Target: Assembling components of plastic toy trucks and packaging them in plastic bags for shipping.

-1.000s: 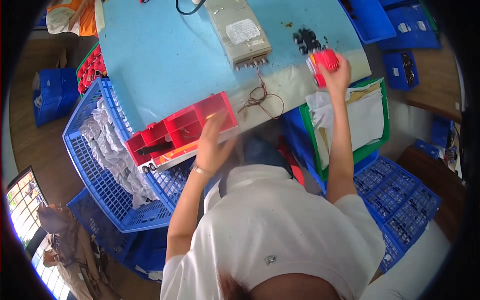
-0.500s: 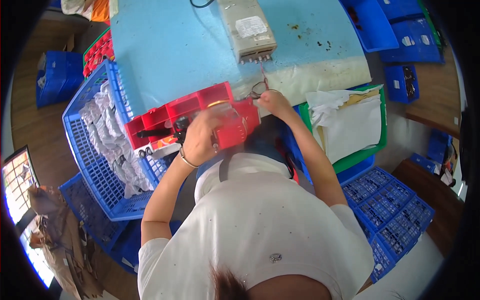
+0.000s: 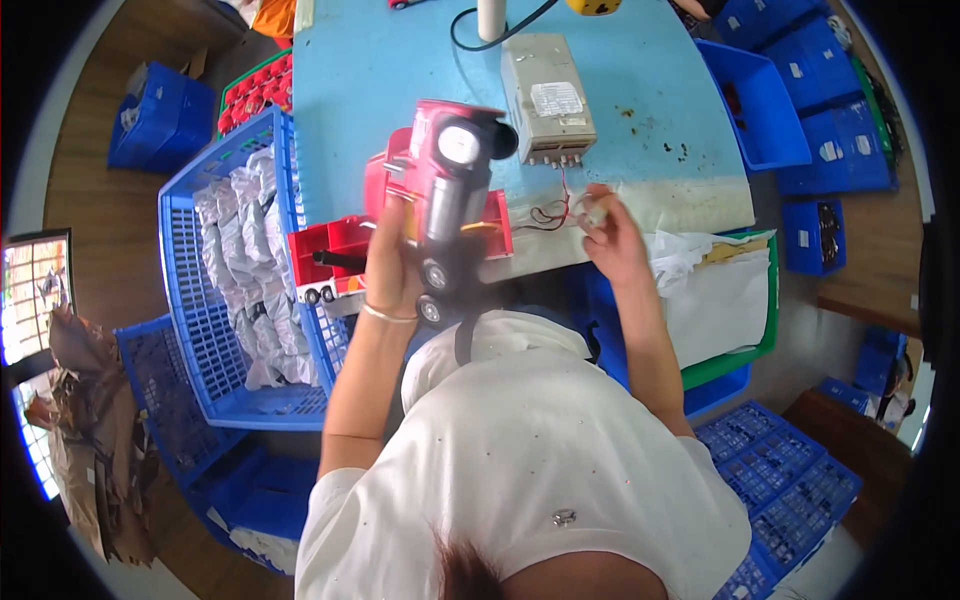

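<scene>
My left hand (image 3: 392, 265) is closed round a red toy truck cab (image 3: 440, 170) with dark and silver parts and wheels, tilted up above the table's near edge and smeared by motion. Behind it, a red compartmented toy trailer (image 3: 345, 235) with small wheels lies along the edge, partly hidden by the cab and hand. My right hand (image 3: 612, 235) hovers to the right, fingers bent but apart, with no object clearly visible in them. Beside its fingertips, thin red and dark wires (image 3: 548, 216) run from a grey metal power supply box (image 3: 548, 95).
Left of me stands a blue crate (image 3: 185, 290) of grey-white wrapped pieces. A green-rimmed tray (image 3: 725, 300) with white sheets is at right. The blue tabletop (image 3: 350, 110) has a pale covered near edge. Blue bins (image 3: 755, 110) stand at far right.
My left hand has raised and turned the red toy cab up over the trailer. My right hand has come away from the wire ends, its fingers now apart. The whole view has shifted.
</scene>
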Motion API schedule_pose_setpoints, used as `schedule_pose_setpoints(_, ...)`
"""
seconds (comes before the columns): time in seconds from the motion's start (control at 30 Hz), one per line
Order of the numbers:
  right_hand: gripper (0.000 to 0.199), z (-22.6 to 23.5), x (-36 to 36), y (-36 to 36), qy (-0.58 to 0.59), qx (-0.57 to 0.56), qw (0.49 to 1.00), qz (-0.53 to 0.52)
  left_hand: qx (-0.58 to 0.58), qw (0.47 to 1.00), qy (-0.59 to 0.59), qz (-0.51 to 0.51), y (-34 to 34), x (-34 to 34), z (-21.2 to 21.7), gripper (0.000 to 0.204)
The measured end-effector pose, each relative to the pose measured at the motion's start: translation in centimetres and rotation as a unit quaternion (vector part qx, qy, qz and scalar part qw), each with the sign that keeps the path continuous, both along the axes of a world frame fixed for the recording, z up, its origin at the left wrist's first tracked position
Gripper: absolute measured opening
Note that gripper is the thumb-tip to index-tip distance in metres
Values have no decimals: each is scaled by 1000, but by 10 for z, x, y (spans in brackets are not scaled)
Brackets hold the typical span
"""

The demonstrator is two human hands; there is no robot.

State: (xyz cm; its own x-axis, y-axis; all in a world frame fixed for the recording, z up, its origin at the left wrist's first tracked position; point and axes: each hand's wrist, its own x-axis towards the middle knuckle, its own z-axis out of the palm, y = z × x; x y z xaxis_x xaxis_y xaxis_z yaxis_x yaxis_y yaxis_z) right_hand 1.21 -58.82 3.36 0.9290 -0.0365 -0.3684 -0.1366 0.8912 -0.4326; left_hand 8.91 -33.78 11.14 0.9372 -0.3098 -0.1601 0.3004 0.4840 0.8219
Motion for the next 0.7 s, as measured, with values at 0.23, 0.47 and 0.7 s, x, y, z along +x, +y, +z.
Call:
schedule_pose_setpoints(0.23, 23, 138, 2, 40, -170, -517, 838, -20, -140, 943, 253, -168, -45, 1, 13, 60)
schedule_pose_setpoints(0.47, 25, 143, 6, 48, -188, -705, 677, -97, -132, 933, 239, -233, -61, 0, 10, 56)
schedule_pose_setpoints(0.7, 30, 107, 12, 48, -241, -787, 520, -230, -126, 917, 235, -296, -73, 1, 11, 61)
